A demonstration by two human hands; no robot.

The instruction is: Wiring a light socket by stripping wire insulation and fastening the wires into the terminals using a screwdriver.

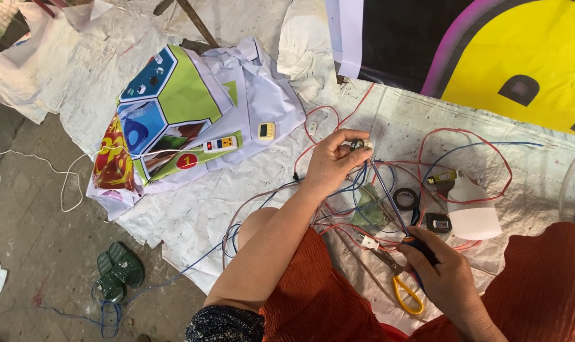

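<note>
My left hand pinches a small white electrical part with wires running from it. My right hand grips the dark handle of a screwdriver, whose thin shaft slants up to that part. Red and blue wires loop over the white sheet around both hands. A roll of black tape lies between the hands, just right of the shaft. Yellow-handled scissors lie under my right hand.
A white plastic casing rests to the right with a small dark device beside it. A white switch strip and a yellowish socket lie on a colourful printed banner. Green sandals sit on the floor at left.
</note>
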